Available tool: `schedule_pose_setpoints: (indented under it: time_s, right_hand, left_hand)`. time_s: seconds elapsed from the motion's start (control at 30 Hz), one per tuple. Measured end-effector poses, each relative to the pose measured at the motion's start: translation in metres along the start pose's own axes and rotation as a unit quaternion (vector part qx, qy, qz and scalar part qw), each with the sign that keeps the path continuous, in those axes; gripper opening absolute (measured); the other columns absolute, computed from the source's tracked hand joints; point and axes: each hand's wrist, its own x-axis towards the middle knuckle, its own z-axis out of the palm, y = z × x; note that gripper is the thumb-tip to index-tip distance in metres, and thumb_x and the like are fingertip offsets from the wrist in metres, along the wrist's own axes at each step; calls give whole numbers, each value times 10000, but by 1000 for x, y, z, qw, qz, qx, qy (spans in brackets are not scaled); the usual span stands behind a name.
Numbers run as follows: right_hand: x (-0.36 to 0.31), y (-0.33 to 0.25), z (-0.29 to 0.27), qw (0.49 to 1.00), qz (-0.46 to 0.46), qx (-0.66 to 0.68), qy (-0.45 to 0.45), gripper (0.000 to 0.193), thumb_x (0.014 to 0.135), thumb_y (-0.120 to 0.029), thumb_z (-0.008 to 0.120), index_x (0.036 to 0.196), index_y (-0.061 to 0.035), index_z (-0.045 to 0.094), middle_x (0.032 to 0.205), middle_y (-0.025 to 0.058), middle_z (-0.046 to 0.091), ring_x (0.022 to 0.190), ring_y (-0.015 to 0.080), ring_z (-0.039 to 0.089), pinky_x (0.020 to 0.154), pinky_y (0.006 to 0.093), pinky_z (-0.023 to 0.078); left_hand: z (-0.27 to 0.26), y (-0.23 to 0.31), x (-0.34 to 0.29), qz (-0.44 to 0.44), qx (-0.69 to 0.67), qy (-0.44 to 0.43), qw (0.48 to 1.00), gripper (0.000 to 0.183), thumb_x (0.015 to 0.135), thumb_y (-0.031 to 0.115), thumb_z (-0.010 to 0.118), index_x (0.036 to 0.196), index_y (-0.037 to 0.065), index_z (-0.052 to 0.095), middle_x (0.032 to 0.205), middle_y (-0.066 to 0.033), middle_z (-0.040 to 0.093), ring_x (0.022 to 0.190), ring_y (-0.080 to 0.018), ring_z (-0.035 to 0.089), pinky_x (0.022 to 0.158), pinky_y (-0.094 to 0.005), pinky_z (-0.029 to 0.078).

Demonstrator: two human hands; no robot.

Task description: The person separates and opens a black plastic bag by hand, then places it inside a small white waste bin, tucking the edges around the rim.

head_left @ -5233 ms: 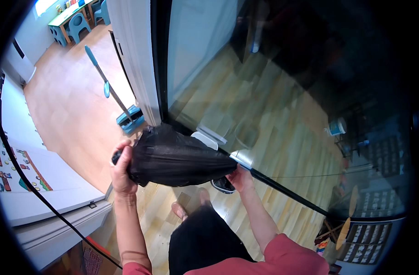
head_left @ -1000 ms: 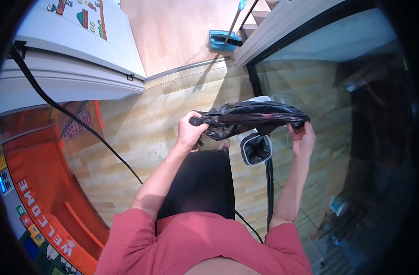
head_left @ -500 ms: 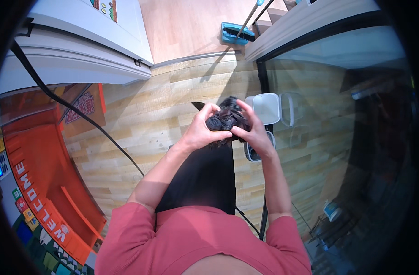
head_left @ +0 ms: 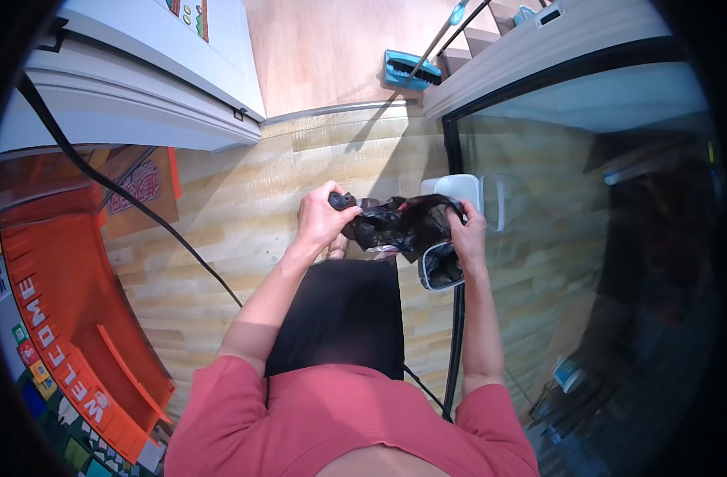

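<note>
A crinkled black plastic bag is stretched sideways between my two hands. My left hand is closed round its bunched, rolled-up end, which pokes out above the thumb. At the other end, my right hand pinches the edge of the loosened plastic. Just below the bag and near my right hand stands a small bin with a pale rim and black lining. A white squarish container sits behind the bag, partly hidden by it.
A glass panel with a black frame runs along the right and reflects the containers. A blue dustpan with a long handle stands beyond the doorway. On the left are a black cable and an orange display stand.
My hands have moved apart, left hand leftward and right hand rightward. The black plastic, bunched up between both hands before, is now drawn out into a long strip.
</note>
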Motion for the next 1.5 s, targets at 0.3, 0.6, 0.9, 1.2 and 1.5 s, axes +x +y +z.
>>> schedule_pose_setpoints:
  time_s: [0.3, 0.6, 0.9, 1.2, 1.5]
  right_hand:
    - [97, -149, -113, 908, -283, -227, 209, 181, 848, -89, 527, 942, 26, 631, 847, 232, 625, 698, 298, 557, 668, 362, 460]
    - [20, 61, -65, 841, -17, -491, -225, 81, 784, -55, 542, 788, -22, 617, 797, 180, 642, 712, 256, 612, 588, 409, 472]
    - [5, 129, -107, 987, 114, -109, -37, 211, 752, -36, 534, 907, -1, 672, 694, -4, 594, 582, 73, 524, 505, 248, 437]
    - [-43, -24, -128, 841, -230, -473, 124, 162, 848, -90, 593, 987, -19, 634, 905, 112, 637, 810, 240, 607, 744, 335, 476]
    - [-29, 203, -122, 897, 233, -225, -301, 240, 889, -114, 578, 1102, -4, 575, 972, 45, 603, 910, 148, 568, 811, 277, 448]
  left_hand:
    - [-3, 150, 126, 283, 240, 168, 913, 207, 740, 137, 694, 903, 78, 582, 926, -130, 599, 858, -329, 622, 699, -425, 526]
    - [56, 22, 36, -28, -51, -153, 987, 241, 785, 42, 583, 1017, 25, 647, 991, -248, 625, 1053, -391, 568, 837, -423, 485]
    - [88, -87, -50, -40, 143, -86, 985, 229, 693, 196, 726, 813, 30, 623, 780, -202, 649, 791, -370, 644, 721, -460, 507]
    - [144, 23, -62, 138, -164, -67, 974, 225, 725, 147, 736, 835, 41, 570, 908, -124, 666, 834, -311, 651, 710, -353, 516]
    - [202, 44, -63, 212, -352, -291, 864, 276, 670, 49, 719, 812, 47, 483, 1061, -105, 613, 941, -299, 607, 767, -347, 485]
